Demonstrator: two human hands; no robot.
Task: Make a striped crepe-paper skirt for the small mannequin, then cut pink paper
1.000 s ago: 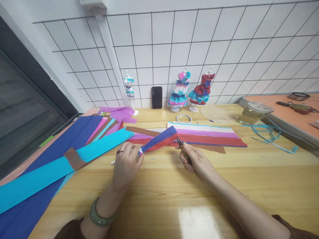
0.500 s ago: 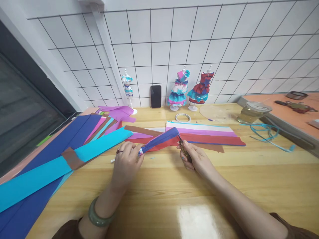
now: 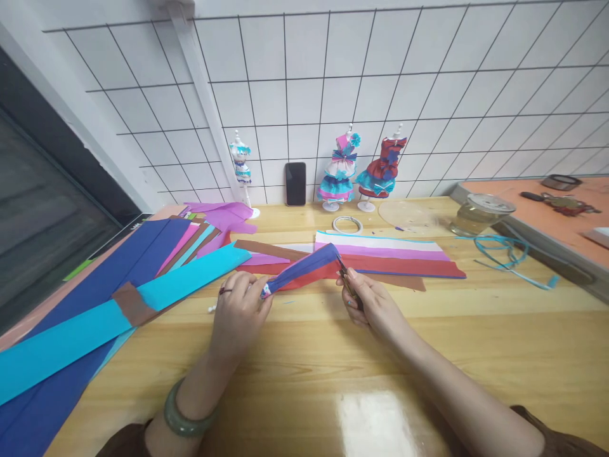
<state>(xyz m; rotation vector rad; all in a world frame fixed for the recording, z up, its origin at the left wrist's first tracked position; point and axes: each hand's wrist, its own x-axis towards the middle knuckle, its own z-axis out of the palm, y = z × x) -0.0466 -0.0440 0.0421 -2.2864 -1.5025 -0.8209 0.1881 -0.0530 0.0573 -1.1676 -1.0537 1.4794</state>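
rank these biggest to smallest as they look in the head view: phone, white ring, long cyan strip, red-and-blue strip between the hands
1. long cyan strip, its near end perhaps enlarged by closeness
2. red-and-blue strip
3. phone
4. white ring

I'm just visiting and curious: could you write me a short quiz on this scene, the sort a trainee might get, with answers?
1. Which hand holds the small, dark, pointed cutting tool by the end of the flat blue-and-red strip?
2. True or false: the black rectangular phone stands upright by the white tiled wall.
3. How many small white dress forms in multicoloured outfits stand on the pale wooden table along the wall?

Key:
1. The right hand.
2. True.
3. Three: in the picture, one left of the phone, two right of it.
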